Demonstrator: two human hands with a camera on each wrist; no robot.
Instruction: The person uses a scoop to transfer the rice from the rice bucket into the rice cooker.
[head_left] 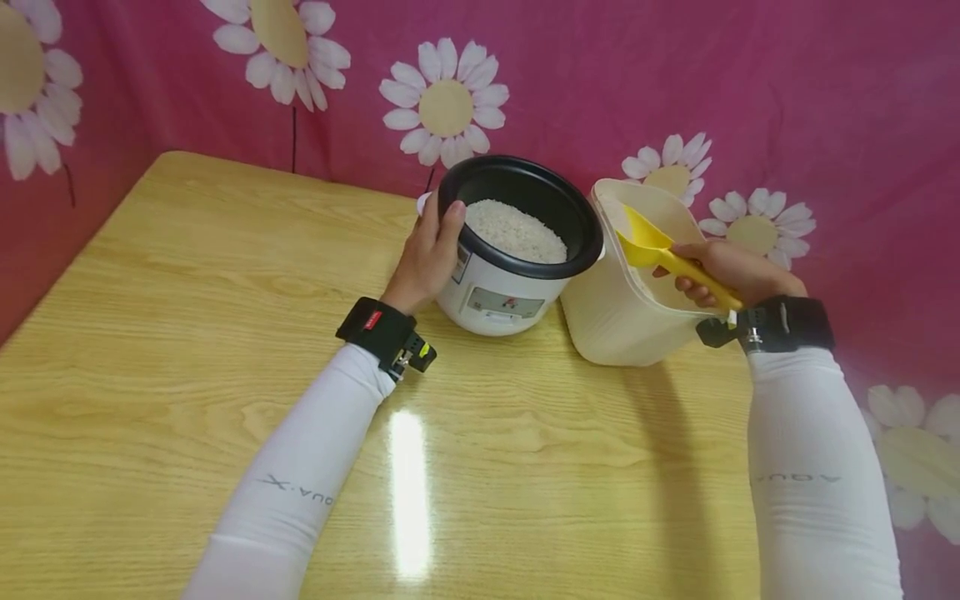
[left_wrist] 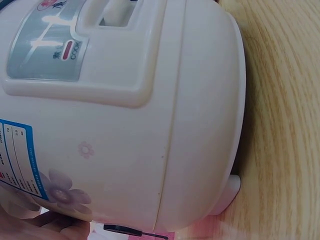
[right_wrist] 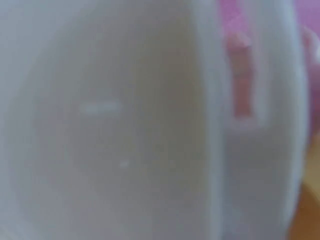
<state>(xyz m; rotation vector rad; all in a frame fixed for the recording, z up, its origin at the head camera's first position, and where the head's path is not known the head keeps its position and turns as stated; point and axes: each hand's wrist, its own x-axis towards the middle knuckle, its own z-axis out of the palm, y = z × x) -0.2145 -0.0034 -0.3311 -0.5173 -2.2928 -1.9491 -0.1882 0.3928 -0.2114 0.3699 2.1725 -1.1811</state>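
My left hand [head_left: 426, 258] holds the white rice cooker [head_left: 480, 296] by its left side, the thumb up at the black rim. Inside its dark pot lies a heap of white rice [head_left: 517, 232]. From the left wrist view, the cooker's side [left_wrist: 120, 145] fills the frame and curled fingers [left_wrist: 60, 227] meet it at the lower left. My right hand [head_left: 731, 271] grips a yellow scoop [head_left: 686, 268] by the handle, its bowl over the mouth of a cream bin [head_left: 622, 325]. A blurred pale wall [right_wrist: 125, 140] hides most of the right wrist view.
Cooker and bin stand close together at the back of a wooden table [head_left: 225, 350]. Behind them rises a magenta cloth [head_left: 555, 75] printed with white flowers. The bin is at the right side, near the cloth.
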